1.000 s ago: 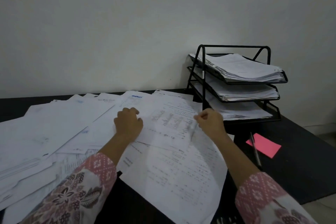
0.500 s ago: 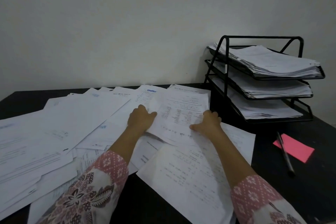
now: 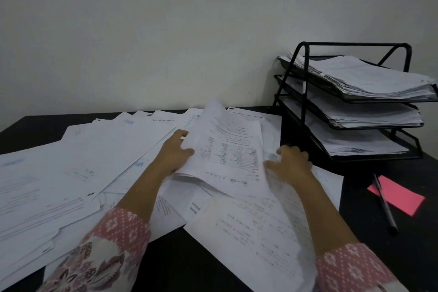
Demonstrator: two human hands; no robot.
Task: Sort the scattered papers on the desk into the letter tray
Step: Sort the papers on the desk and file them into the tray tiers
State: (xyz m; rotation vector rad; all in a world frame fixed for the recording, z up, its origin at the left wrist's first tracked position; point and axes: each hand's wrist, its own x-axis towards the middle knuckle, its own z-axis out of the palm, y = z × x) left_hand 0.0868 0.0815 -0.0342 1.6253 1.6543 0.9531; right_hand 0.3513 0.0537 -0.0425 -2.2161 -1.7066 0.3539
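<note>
Papers: spread in overlapping layers across the left and centre of the frame, covering much of the dark desk; many are left to sort.
Lifted sheets: a thin bundle with a printed table on top, raised off the pile at centre frame. Its far edge curls upward and its near edge lies on the sheets below.
Left hand: grips the bundle's left edge, thumb on top and fingers under it.
Right hand: at the bundle's right edge, fingers bent over paper. It is blurred, so whether it pinches the bundle or only rests on the sheet below cannot be told.
Letter tray: black, three tiers, at the right of the frame just beyond the right hand; each tier already holds a stack.
Nearby: a pen lies across a pink note at lower right, apart from the papers.
Step in hand: probably gathering this bundle for one of the tiers.
Doing it well: take both side edges before lifting clear, so the limp sheets do not sag or fan. Check that nothing below clings, then square the edges against the desk. Slide the bundle in flat over the stack already there, low enough to pass beneath the tier above.
Risk: dragging neighbouring sheets off the desk's near edge.
</note>
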